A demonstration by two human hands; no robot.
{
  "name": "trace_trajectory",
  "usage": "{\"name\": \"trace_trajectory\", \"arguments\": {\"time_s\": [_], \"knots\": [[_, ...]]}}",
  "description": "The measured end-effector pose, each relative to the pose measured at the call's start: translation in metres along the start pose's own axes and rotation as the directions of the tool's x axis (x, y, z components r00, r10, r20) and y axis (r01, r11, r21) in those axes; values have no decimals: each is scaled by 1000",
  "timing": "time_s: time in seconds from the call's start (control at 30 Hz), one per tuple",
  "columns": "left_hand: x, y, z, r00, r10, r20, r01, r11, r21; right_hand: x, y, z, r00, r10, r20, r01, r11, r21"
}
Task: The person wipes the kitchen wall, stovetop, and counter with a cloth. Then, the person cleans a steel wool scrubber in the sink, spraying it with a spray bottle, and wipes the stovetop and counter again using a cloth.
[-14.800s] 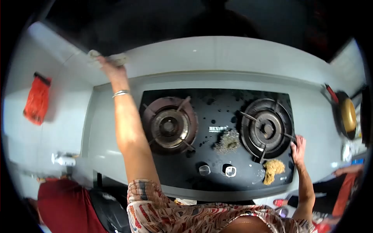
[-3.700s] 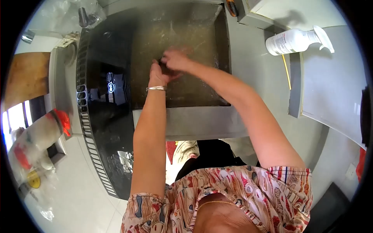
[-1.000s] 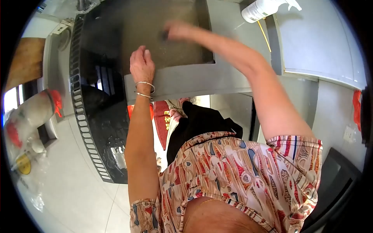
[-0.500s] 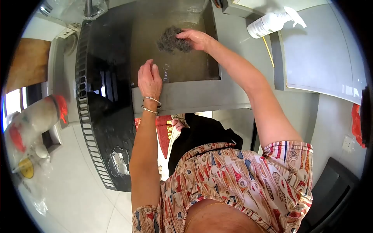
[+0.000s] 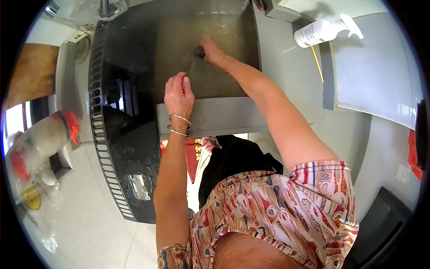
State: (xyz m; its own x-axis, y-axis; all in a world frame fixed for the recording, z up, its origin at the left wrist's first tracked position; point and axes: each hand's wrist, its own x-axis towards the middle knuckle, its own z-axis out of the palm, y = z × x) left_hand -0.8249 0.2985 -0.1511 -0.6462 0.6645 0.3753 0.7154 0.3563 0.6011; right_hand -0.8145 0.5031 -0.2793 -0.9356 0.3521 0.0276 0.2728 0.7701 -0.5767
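Observation:
My right hand point(image 5: 212, 50) is closed on a dark steel wool scourer point(image 5: 199, 52), now mostly covered by the fingers. It is down in a dark-walled recess point(image 5: 251, 49) with a murky, yellowish-brown, wet-looking surface, partly hazy. Near the recess's front edge is my left hand point(image 5: 179, 95), with two bangles point(image 5: 180, 123) on its wrist. Its fingers lie loosely forward, close together, with nothing seen in them. Below it runs the grey front rim point(image 5: 215, 112) of the recess.
A glossy black panel with a slotted edge point(image 5: 101, 148) stands to the left. On the right, a white spray bottle point(image 5: 319, 32) lies above a yellow stick point(image 5: 317, 63) and a pale cabinet panel point(image 5: 376, 62). A plastic bag point(image 5: 45, 134) hangs far left; a dark chair point(image 5: 380, 228) is lower right.
My right hand has moved slightly down and left, pressing the scourer into a smaller dark clump. My left hand has shifted a little right in view. The camera view has moved slightly.

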Motion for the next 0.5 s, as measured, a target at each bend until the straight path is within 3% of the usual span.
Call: {"name": "trace_trajectory", "arguments": {"time_s": [0.03,0.07,0.1,0.13,0.17,0.23,0.3,0.37,0.47,0.5], "knots": [[0,2,0,1000,-7,1,7,1000,-1,-1,2,-4,990,-101,-101,86,986,-142],[0,1,1,1000,-7,-1,7,1000,-4,-5,-13,-19,990,-102,-100,86,986,-146],[0,1,2,1000,-18,-11,17,1000,-8,-8,-31,-34,983,182,10,-159,831,533],[-1,-1,1,999,-26,-22,26,1000,-10,-12,-54,-52,909,313,274,-351,223,909],[-2,-3,-2,999,-19,-27,19,1000,-4,-18,-68,-68,913,307,267,-342,224,912],[0,-3,2,994,3,-110,-6,1000,-28,-35,-75,-107,967,10,255,-252,-126,959],[0,-10,6,995,-55,-89,47,995,-93,-46,-75,-125,955,-60,290,-296,-139,945],[2,-21,7,992,-107,-72,96,985,-144,-50,-80,-133,945,-195,261,-315,-342,886],[3,-16,-7,980,-197,-6,182,916,-357,-61,-100,-137,939,-200,280,-336,-360,870],[7,-9,-10,953,-290,89,293,802,-521,-62,-107,-137,939,-207,274,-334,-355,873]]}}
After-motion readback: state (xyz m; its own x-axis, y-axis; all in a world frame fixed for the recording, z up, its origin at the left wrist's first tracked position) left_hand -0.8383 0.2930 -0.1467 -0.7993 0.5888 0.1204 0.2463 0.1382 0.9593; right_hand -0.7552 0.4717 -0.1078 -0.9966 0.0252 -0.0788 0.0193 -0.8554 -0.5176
